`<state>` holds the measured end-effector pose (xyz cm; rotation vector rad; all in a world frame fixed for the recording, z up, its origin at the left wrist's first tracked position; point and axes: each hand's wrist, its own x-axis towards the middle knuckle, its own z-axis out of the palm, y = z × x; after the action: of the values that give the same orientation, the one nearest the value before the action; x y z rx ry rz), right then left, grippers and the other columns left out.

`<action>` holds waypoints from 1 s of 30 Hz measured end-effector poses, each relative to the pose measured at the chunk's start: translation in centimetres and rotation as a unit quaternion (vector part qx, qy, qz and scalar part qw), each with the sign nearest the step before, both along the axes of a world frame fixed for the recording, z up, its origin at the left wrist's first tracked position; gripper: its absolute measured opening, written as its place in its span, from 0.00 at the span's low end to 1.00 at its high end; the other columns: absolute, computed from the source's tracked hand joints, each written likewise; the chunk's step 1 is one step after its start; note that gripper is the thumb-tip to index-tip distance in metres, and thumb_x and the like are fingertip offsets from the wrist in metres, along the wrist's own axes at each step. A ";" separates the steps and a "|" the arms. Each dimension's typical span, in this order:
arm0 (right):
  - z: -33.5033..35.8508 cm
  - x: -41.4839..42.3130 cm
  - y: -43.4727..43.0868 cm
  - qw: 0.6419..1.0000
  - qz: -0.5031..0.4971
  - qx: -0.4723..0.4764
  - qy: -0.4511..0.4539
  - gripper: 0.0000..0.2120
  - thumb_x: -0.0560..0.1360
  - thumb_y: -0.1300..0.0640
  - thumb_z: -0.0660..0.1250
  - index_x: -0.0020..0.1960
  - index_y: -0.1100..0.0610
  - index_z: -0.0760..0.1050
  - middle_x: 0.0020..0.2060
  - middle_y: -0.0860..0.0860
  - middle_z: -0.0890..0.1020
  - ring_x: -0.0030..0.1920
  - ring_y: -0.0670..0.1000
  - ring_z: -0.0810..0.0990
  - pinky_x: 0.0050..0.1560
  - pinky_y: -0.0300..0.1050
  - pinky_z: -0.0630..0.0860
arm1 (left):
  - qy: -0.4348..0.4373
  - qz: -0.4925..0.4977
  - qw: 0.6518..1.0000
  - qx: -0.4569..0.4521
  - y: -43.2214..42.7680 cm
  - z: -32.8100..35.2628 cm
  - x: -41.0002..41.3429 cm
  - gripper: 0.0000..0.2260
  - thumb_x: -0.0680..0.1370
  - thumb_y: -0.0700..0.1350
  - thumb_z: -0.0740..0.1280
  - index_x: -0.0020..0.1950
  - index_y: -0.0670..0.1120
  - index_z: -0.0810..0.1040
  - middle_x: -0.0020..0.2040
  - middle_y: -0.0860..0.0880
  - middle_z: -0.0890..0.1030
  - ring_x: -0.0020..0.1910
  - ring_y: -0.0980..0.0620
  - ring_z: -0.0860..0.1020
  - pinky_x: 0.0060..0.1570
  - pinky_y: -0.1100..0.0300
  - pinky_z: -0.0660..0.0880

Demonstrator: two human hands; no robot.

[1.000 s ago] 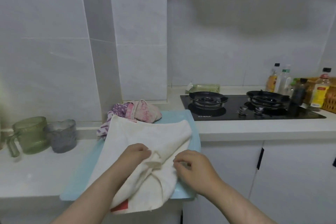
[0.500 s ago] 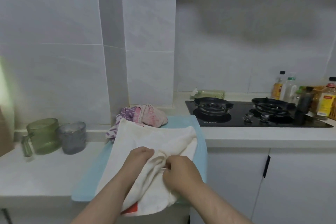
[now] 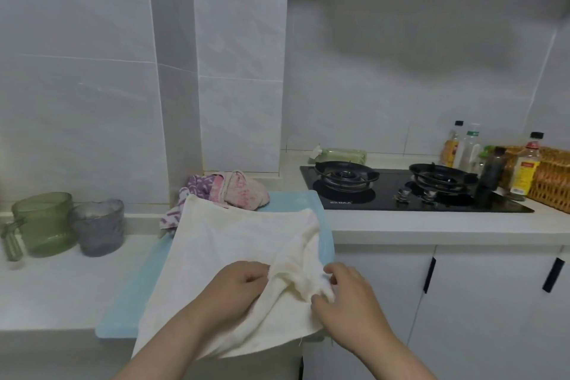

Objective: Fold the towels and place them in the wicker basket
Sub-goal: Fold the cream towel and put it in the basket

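Fingers (image 3: 258, 273) of the left hand (image 3: 237, 285) are curling onto a bunched ridge of the cream towel (image 3: 228, 244), and the right hand (image 3: 348, 296) is pinching the same ridge from the opposite side between thumb and forefinger. This towel is lying spread over a pale blue sheet (image 3: 123, 311) on the table (image 3: 46, 284), with its near edge hanging past the table front. The step in hand is judged to be the first fold of this towel, with the cloth being gathered, not yet laid flat. The next move is calling for both hands to be drawing the pinched edge across evenly, keeping the corners aligned.

Count:
- One cream towel, one pink towel (image 3: 243, 191) and one purple patterned towel (image 3: 197, 187) are waiting crumpled at the back
- One wicker basket (image 3: 552, 191) is sitting well apart at the far right
- Two cups (image 3: 98, 225) are standing at the left
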<state>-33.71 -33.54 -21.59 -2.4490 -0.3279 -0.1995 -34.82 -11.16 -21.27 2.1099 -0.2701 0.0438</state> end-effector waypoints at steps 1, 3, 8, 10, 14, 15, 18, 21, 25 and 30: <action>0.4 0.4 0.4 0.999 0.005 -0.035 -0.017 0.18 0.73 0.49 0.63 0.62 0.48 0.70 0.56 0.47 0.74 0.59 0.50 0.70 0.54 0.41 0.68 | 0.002 -0.007 1.000 0.003 -0.2 0.2 -0.2 0.11 0.79 0.46 0.62 0.43 0.46 0.82 0.41 0.49 0.82 0.39 0.58 0.74 0.43 0.58 0.68; 1.2 1.0 1.3 0.994 0.020 -0.094 -0.050 0.09 0.76 0.48 0.62 0.54 0.48 0.74 0.51 0.47 0.75 0.57 0.54 0.70 0.53 0.43 0.70 | 0.014 -0.021 1.000 0.002 -0.3 0.3 -0.3 0.10 0.77 0.47 0.62 0.44 0.46 0.83 0.41 0.48 0.80 0.39 0.58 0.73 0.43 0.57 0.67; 2.0 2.1 2.0 0.978 0.100 -0.175 -0.057 0.16 0.75 0.52 0.60 0.30 0.50 0.64 0.33 0.46 0.68 0.44 0.54 0.71 0.35 0.41 0.62 | 0.005 -0.052 0.997 0.050 -0.1 0.8 0.0 0.18 0.73 0.37 0.58 0.52 0.52 0.84 0.51 0.54 0.83 0.52 0.54 0.79 0.55 0.53 0.73; 2.1 2.5 1.2 0.978 0.119 -0.170 -0.033 0.12 0.74 0.52 0.61 0.32 0.52 0.70 0.37 0.47 0.73 0.46 0.53 0.72 0.39 0.41 0.68 | -0.008 -0.062 0.995 0.078 0.1 0.8 0.2 0.20 0.71 0.36 0.58 0.51 0.53 0.84 0.53 0.56 0.83 0.55 0.54 0.79 0.60 0.50 0.74; 2.2 2.1 -0.8 0.987 0.116 -0.110 -0.012 0.09 0.72 0.51 0.64 0.35 0.53 0.72 0.39 0.46 0.75 0.43 0.48 0.74 0.37 0.38 0.69 | -0.027 -0.061 0.985 0.157 1.0 -0.8 1.2 0.20 0.73 0.45 0.55 0.57 0.53 0.83 0.62 0.58 0.79 0.64 0.56 0.74 0.66 0.49 0.69; 2.2 1.8 -1.4 0.992 0.099 -0.082 -0.009 0.08 0.72 0.52 0.64 0.36 0.53 0.71 0.38 0.45 0.75 0.39 0.46 0.73 0.36 0.38 0.68 | -0.050 -0.058 0.975 0.208 1.0 -1.2 1.7 0.21 0.74 0.46 0.54 0.62 0.52 0.80 0.66 0.58 0.77 0.67 0.57 0.71 0.68 0.52 0.67; 1.5 0.8 -3.8 0.999 0.042 -0.014 -0.017 0.07 0.72 0.58 0.63 0.37 0.55 0.66 0.31 0.46 0.72 0.32 0.45 0.67 0.33 0.40 0.63 | -0.179 -0.010 0.933 0.311 0.2 -0.8 1.8 0.18 0.81 0.45 0.54 0.70 0.54 0.71 0.72 0.56 0.71 0.72 0.57 0.65 0.68 0.60 0.65; -0.3 -0.7 -6.5 1.000 -0.008 0.029 -0.010 0.07 0.69 0.61 0.64 0.37 0.55 0.66 0.31 0.47 0.72 0.30 0.45 0.66 0.33 0.40 0.63 | -0.020 -0.050 0.948 0.315 -0.5 0.0 1.1 0.20 0.83 0.55 0.54 0.76 0.60 0.63 0.79 0.57 0.57 0.78 0.59 0.51 0.76 0.58 0.45; -3.2 -1.8 -7.5 0.998 0.035 0.043 -0.029 0.18 0.67 0.66 0.63 0.42 0.43 0.68 0.42 0.44 0.73 0.39 0.45 0.73 0.39 0.33 0.68 | -0.003 -0.053 0.918 0.393 -0.1 -0.8 1.2 0.33 0.76 0.68 0.57 0.78 0.62 0.52 0.80 0.58 0.47 0.78 0.60 0.43 0.76 0.57 0.39; -5.0 -1.6 -7.7 0.988 0.034 0.141 0.059 0.21 0.68 0.71 0.65 0.35 0.44 0.77 0.47 0.45 0.80 0.37 0.44 0.78 0.41 0.35 0.71 | -0.024 -0.023 0.922 0.385 0.0 -0.4 0.1 0.34 0.76 0.68 0.58 0.79 0.59 0.54 0.80 0.56 0.50 0.78 0.58 0.46 0.76 0.59 0.42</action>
<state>-35.27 -41.24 -26.56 -2.1552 -0.3077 -0.0665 -34.77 -11.17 -21.63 2.8880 -0.4134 -0.0487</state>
